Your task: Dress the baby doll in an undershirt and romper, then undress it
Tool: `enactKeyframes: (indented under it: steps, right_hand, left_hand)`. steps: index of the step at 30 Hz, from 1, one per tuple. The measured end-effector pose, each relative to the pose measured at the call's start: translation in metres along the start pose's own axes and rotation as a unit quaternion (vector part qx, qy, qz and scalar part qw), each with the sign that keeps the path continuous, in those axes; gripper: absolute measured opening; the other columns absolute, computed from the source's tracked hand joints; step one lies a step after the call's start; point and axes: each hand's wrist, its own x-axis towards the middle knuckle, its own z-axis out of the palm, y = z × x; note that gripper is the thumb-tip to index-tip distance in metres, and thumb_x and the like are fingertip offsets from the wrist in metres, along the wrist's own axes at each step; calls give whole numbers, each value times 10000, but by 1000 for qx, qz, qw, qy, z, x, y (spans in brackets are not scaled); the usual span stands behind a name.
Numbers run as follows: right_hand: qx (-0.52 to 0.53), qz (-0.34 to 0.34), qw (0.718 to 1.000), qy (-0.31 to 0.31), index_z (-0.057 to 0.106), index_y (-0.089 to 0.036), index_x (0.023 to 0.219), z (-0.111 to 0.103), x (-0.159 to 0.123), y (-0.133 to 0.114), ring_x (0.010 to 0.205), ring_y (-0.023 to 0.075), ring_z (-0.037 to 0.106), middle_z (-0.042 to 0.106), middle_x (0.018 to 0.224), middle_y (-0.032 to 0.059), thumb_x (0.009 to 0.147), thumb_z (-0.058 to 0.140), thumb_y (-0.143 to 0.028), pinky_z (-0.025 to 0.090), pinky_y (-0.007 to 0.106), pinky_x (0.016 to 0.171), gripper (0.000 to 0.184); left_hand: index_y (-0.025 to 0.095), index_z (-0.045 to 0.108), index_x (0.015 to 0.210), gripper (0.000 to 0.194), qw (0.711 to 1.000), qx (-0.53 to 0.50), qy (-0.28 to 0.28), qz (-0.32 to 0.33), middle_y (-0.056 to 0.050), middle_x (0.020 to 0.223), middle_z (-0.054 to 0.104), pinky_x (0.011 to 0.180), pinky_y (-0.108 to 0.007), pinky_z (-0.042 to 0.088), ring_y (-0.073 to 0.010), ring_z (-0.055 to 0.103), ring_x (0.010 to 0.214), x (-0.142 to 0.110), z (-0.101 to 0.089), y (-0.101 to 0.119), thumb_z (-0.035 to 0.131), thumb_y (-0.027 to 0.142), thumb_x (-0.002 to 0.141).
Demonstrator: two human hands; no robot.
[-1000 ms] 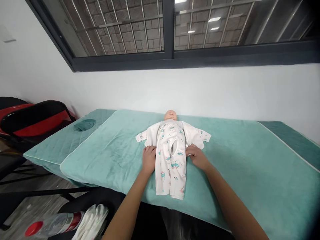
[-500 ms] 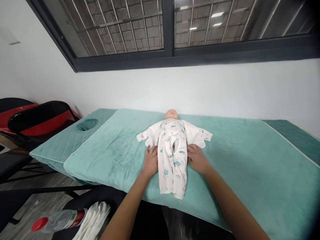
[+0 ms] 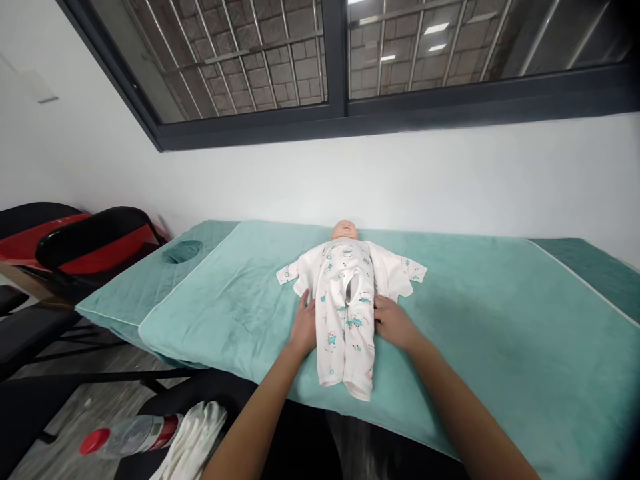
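A baby doll (image 3: 345, 229) lies on its back on a green-covered massage bed (image 3: 225, 293), its head toward the wall. White printed baby pants (image 3: 331, 333) with an open crotch lie along its body, legs toward me. A white baby top (image 3: 390, 267) shows at both sides, its sleeves spread outward. My left hand (image 3: 304, 327) is at the left hip edge of the pants, fingers closed there and partly hidden by the cloth. On the opposite edge my right hand (image 3: 393, 321) pinches the pants, its fingertips tucked at the fabric.
Black and red chairs (image 3: 100, 240) stand left of the bed, near its face hole (image 3: 183, 251). A bottle with a red cap (image 3: 130, 435) and white cloth (image 3: 193, 440) lie on a dark seat at lower left. Behind the bed rises a white wall with a dark-framed window (image 3: 250, 127).
My left fingers have shifted from the top's lower edge in toward the pants' side. My right fingers have drawn slightly closer under the pants' edge. The view has tilted a little.
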Motion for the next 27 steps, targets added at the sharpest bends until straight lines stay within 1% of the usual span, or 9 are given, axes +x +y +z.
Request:
enactKeyframes:
  steps: [3,5,7,9,11,14,18,22,27]
  right_hand:
    - [87,21,995,-38,739,-238,842,-6,-7,1,883,206,637,709,921,45,854,470,-109,487,324,798,298]
    - [124,69,990,-16,723,-248,878,-12,-13,8,834,194,647,715,892,23,898,443,-178,495,319,784,289]
    - [109,140,982,66,699,-244,980,-17,-19,23,859,205,649,716,971,37,914,453,-261,496,341,816,255]
    - [41,214,962,164,660,-215,1099,-21,-23,42,959,245,633,680,1116,97,897,504,-355,480,385,873,291]
    - [-26,279,936,216,627,-179,1161,-22,-24,59,1023,285,608,638,1169,158,872,542,-437,461,416,894,397]
    - [-44,352,914,195,618,-171,1160,-21,-19,73,975,287,617,655,1093,159,874,524,-512,455,394,829,455]
    - [-26,428,893,140,644,-201,1074,-28,-7,76,799,245,620,686,927,83,809,585,-534,408,333,673,430]
    - [97,391,906,131,612,-215,707,-45,4,80,684,201,557,607,694,11,711,675,-449,387,309,649,243]
    - [377,276,857,219,565,-231,849,-62,38,59,771,198,618,656,837,13,834,540,-531,472,310,695,302]
  left_hand:
    - [221,700,993,277,998,-21,29,-54,-86,980,709,1063,-474,396,-258,614,1043,-5,4,-6,449,168,888]
    - [214,694,985,283,995,-26,45,-82,-81,938,694,948,-436,467,-244,627,947,-8,6,-11,430,167,895]
    - [206,667,1062,305,987,-40,98,-123,-87,1010,676,927,-411,481,-236,624,989,-7,6,-19,409,170,904]
    - [197,616,1166,322,959,-59,171,-219,-106,1174,630,962,-383,474,-228,595,1119,0,4,-31,417,208,913]
    - [182,574,1224,348,921,-69,203,-326,-127,1269,588,961,-368,477,-231,588,1158,12,2,-49,458,294,916]
    - [181,587,1209,404,900,-65,160,-400,-124,1152,668,849,-387,503,-262,655,1010,34,-1,-75,503,430,902]
    - [220,677,1007,285,903,-51,117,-410,-107,998,723,793,-401,479,-313,660,972,49,-1,-88,561,435,859]
    - [222,673,943,232,911,-36,114,-395,-111,1030,717,787,-376,463,-304,647,1014,45,0,-81,505,376,902]
    - [211,602,1119,316,903,-28,142,-404,-124,1104,696,755,-346,463,-263,662,963,39,2,-78,377,382,978]
